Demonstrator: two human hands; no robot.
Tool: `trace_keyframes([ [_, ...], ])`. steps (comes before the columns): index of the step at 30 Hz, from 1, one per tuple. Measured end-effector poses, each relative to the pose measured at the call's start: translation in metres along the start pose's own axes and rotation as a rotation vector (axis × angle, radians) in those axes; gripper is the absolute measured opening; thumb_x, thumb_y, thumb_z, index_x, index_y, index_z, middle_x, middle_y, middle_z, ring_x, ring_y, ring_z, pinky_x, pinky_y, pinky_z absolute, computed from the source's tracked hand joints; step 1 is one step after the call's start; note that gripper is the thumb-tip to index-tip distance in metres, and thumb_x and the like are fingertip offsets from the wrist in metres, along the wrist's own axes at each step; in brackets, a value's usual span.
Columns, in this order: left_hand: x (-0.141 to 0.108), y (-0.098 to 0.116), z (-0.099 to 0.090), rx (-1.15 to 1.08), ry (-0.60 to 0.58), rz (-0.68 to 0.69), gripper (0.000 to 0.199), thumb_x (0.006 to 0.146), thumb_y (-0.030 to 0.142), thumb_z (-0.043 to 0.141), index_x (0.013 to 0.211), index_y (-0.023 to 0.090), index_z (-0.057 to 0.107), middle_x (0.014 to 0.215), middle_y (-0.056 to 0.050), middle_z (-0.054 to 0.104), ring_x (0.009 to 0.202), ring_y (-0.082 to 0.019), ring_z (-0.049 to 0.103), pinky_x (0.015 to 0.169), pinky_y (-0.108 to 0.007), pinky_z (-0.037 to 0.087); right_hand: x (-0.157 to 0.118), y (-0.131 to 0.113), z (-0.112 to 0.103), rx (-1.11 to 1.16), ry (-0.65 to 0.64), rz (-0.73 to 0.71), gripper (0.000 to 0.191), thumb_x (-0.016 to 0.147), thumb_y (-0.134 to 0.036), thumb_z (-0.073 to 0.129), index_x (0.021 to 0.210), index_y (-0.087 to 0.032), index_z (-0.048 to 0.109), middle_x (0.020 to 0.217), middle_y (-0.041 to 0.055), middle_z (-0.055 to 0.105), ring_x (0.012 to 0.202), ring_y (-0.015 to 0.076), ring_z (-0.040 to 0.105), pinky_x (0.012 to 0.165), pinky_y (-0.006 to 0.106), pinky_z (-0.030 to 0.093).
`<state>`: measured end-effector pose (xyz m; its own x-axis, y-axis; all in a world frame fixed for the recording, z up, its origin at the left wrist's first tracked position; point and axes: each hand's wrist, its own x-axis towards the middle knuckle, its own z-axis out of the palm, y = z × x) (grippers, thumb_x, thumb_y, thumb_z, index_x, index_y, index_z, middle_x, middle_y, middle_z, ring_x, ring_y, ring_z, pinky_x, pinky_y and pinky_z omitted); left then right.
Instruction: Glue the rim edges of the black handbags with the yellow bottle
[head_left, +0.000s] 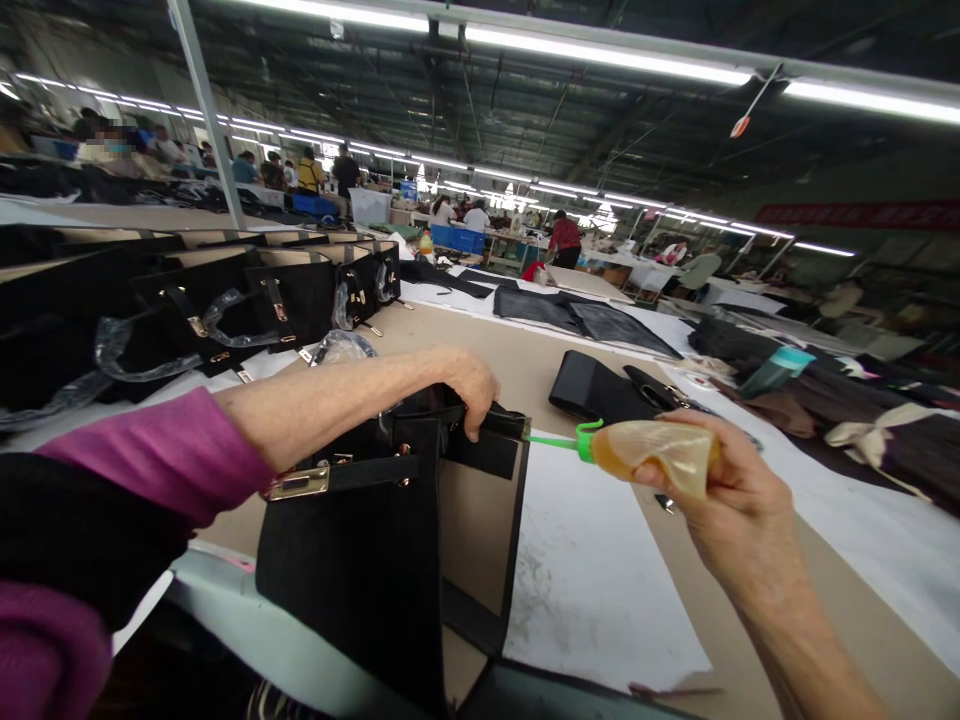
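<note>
Amber, translucent squeeze bottle (645,450) with a green cap and thin green nozzle (555,442): held nearly level in my right hand (739,490), fingers and thumb clamped around its soft, creased body. Nozzle points left; its tip is at the upper right edge of an open black handbag (352,580) with beige lining and gold-coloured fittings. Contact between tip and edge: cannot tell. Handbag is at near centre, beige interior toward the right. My left hand (472,385) reaches over it, wrist bent, fingers curled down at the top edge; some are hidden, so I cannot tell whether they close on it. Smudged white paper sheet (585,570) lies right of the handbag on the tan tabletop (465,335). Far left: row of black handbags (300,295), several handles wrapped in clear plastic. Far right: teal bottle (776,370) beside dark cloth.
</note>
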<state>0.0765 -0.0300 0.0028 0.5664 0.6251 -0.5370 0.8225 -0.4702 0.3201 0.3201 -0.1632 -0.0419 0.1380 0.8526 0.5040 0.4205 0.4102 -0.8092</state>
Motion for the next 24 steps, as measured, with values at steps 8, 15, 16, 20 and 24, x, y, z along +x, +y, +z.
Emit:
trace_keyframes([
  [8,0.002,0.004,0.002,0.045,-0.002,-0.016,0.019,0.039,0.022,0.081,0.051,0.019,0.067,0.051,-0.003,0.062,0.054,-0.021,0.055,0.059,-0.031,0.045,-0.002,-0.005,-0.003,-0.035,-0.016,0.014,0.043,0.062,-0.040,0.083,0.098,-0.028,0.065,0.089,0.0004,0.063,0.071,0.0197,0.054,0.059,0.029,0.046],
  [15,0.001,0.011,0.005,0.102,-0.012,-0.023,0.016,0.043,0.024,0.079,0.049,0.019,0.064,0.047,-0.001,0.059,0.054,-0.021,0.055,0.058,-0.031,0.043,-0.008,-0.008,-0.007,-0.015,-0.018,0.066,0.043,0.061,-0.038,0.083,0.099,-0.030,0.063,0.080,-0.0012,0.061,0.063,0.0173,0.051,0.050,0.025,0.043],
  [16,0.001,0.012,0.006,0.101,-0.008,-0.031,0.017,0.042,0.023,0.079,0.049,0.019,0.064,0.047,-0.001,0.059,0.054,-0.021,0.055,0.058,-0.031,0.043,-0.009,-0.008,-0.007,-0.010,-0.022,0.066,0.043,0.061,-0.038,0.083,0.099,-0.031,0.063,0.080,-0.0011,0.061,0.063,0.0175,0.052,0.050,0.025,0.044],
  [20,0.001,0.014,0.007,0.117,0.033,-0.042,0.018,0.041,0.023,0.081,0.055,0.019,0.069,0.049,-0.001,0.060,0.058,-0.024,0.057,0.063,-0.033,0.046,-0.012,-0.009,-0.007,-0.013,-0.025,0.048,0.039,0.062,-0.038,0.082,0.096,-0.031,0.065,0.085,-0.0006,0.062,0.065,0.0179,0.053,0.051,0.025,0.045],
  [24,-0.003,0.020,0.008,0.172,0.033,-0.041,0.021,0.048,0.023,0.081,0.066,0.018,0.074,0.053,-0.003,0.062,0.061,-0.026,0.059,0.067,-0.035,0.047,-0.019,-0.006,-0.008,-0.024,-0.049,0.051,0.039,0.062,-0.037,0.082,0.096,-0.030,0.066,0.084,-0.0005,0.064,0.065,0.0176,0.056,0.051,0.024,0.047],
])
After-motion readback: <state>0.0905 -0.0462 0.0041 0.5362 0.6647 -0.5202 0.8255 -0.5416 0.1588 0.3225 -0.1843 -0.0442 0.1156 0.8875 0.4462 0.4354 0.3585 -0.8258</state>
